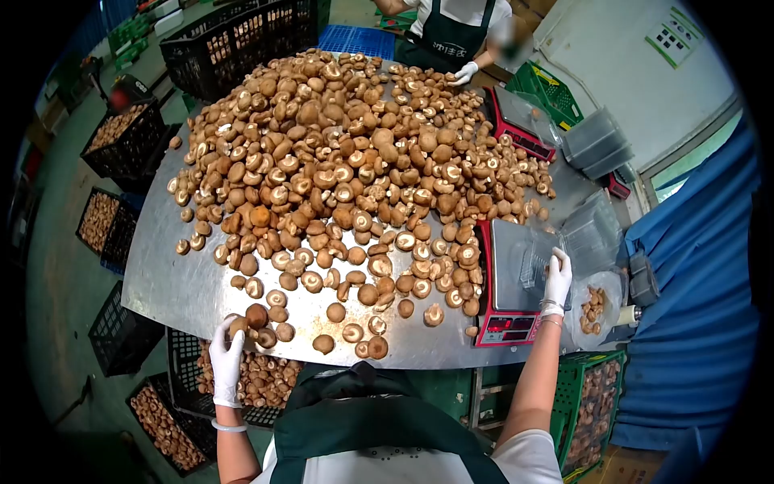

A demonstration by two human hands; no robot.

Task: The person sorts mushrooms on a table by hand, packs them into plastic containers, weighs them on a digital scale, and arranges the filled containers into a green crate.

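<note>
My left hand (226, 360), in a white glove, is at the near left edge of the metal table, its fingers curled round a brown mushroom (236, 326). Other loose mushrooms (256, 315) lie right beside those fingertips. On the right, my gloved right hand (557, 282) grips the side of a transparent plastic tray (534, 266). That tray is over the grey plate of a red weighing scale (501, 278). A large heap of mushrooms (322, 153) covers most of the metal table (173, 274), with single ones scattered toward me.
Across the table a person in a dark apron reaches a gloved hand (465, 73) to the heap. A second red scale (516, 121), stacked transparent trays (597, 141) and a plastic bag (592, 310) of mushroom pieces line the right. Black crates (125, 331) stand on the left floor.
</note>
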